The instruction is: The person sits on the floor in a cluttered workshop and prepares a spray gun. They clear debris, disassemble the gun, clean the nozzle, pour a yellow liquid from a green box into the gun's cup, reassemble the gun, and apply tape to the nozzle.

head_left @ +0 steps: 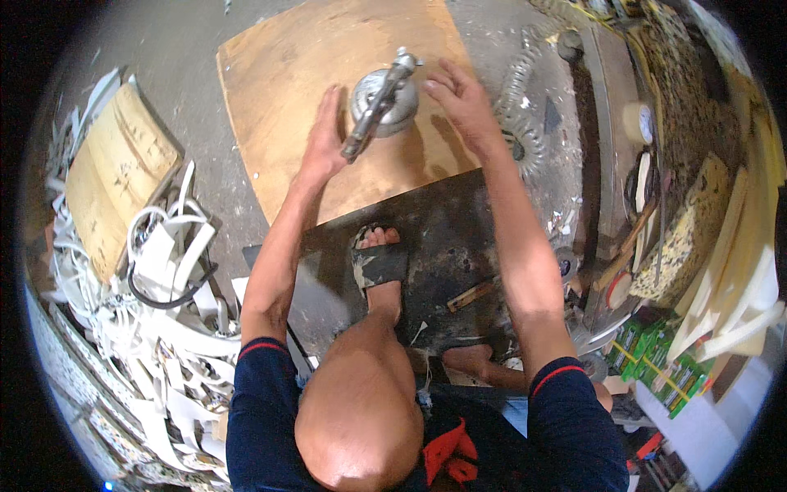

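Note:
On a plywood board (279,74) stands a round silver metal pot (398,121). Across its top runs a long metal fitting (384,102), resembling a spray gun, with a dark near end and a shiny far end. My left hand (326,139) is just left of the pot, fingers stretched out, its thumb side close to the fitting's dark end; whether they touch I cannot tell. To the right of the pot, my right hand (463,102) is held apart from it, fingers spread and slightly bent, with nothing in them.
White strips and offcuts (164,344) are heaped at left, beside a yellowish foam slab (119,180). A coiled hose (518,98) lies right of the board. Tools and foam pieces (680,238) line the right side. My sandalled foot (379,254) rests on a dark mat (438,238).

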Demonstrator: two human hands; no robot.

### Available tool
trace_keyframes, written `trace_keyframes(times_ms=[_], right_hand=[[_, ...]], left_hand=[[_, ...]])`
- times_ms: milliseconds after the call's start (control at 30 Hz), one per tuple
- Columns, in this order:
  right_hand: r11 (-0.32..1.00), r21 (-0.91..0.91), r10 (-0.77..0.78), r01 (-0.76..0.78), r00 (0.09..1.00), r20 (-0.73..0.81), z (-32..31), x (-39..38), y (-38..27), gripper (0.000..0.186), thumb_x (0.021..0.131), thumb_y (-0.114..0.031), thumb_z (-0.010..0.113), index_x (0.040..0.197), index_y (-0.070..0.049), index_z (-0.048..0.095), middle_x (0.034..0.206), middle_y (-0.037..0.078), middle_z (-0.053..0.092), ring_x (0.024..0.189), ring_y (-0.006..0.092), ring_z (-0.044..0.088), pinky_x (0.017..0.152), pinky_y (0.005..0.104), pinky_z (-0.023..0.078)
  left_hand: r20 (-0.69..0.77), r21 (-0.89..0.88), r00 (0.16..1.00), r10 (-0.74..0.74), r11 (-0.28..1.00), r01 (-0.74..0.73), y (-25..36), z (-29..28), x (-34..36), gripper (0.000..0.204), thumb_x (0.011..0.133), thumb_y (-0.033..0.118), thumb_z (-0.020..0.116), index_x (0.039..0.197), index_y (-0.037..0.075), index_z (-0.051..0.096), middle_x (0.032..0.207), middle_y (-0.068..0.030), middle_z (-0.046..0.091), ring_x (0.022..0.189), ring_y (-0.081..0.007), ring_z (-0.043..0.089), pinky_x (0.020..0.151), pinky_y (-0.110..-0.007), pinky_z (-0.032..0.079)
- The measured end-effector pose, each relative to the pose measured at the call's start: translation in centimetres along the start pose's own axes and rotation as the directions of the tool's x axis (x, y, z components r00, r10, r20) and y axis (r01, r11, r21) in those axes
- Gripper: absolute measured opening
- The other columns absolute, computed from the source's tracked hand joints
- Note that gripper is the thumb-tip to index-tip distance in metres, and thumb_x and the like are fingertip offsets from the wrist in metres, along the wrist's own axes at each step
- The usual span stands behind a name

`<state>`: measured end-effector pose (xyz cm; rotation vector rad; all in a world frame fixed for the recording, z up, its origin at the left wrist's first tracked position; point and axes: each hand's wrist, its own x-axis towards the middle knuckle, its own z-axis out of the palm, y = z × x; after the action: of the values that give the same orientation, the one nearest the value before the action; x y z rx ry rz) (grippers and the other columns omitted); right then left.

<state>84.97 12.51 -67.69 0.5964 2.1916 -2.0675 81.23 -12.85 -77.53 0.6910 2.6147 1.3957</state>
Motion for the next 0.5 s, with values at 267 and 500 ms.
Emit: trace_keyframes(times_ms=[267, 500], right_hand=[[0.96, -0.278, -0.065, -0.028, 0.946, -0.318, 4.0, 0.0, 3.7, 0.038, 0.093, -0.024, 0.063, 0.118, 0.004, 0.06, 0.098, 0.021, 0.068, 0.089, 0.0273, 0.066, 0.08, 0.0412, 0.052], [0.981, -0.191, -0.035, -0.026, 0.949, -0.312, 5.8, -3.3, 2.2, 0.074, 0.09, -0.026, 0.064, 0.141, 0.018, 0.034, 0.112, 0.03, 0.067, 0.104, 0.0357, 0.068, 0.091, 0.0399, 0.053]], left_hand=[[0.389, -0.569, 0.817, -0.426, 0.587, 0.576, 1.0, -3.3, 2.8, 0.038, 0.101, 0.032, 0.054, 0.125, 0.004, 0.062, 0.114, -0.0094, 0.065, 0.103, -0.0185, 0.063, 0.084, -0.039, 0.057], [0.456, -0.689, 0.766, -0.454, 0.365, 0.626, -3.6, -3.4, 4.0, 0.035, 0.101, 0.028, 0.052, 0.132, 0.013, 0.052, 0.132, -0.0038, 0.051, 0.115, -0.0203, 0.053, 0.086, -0.041, 0.056]])
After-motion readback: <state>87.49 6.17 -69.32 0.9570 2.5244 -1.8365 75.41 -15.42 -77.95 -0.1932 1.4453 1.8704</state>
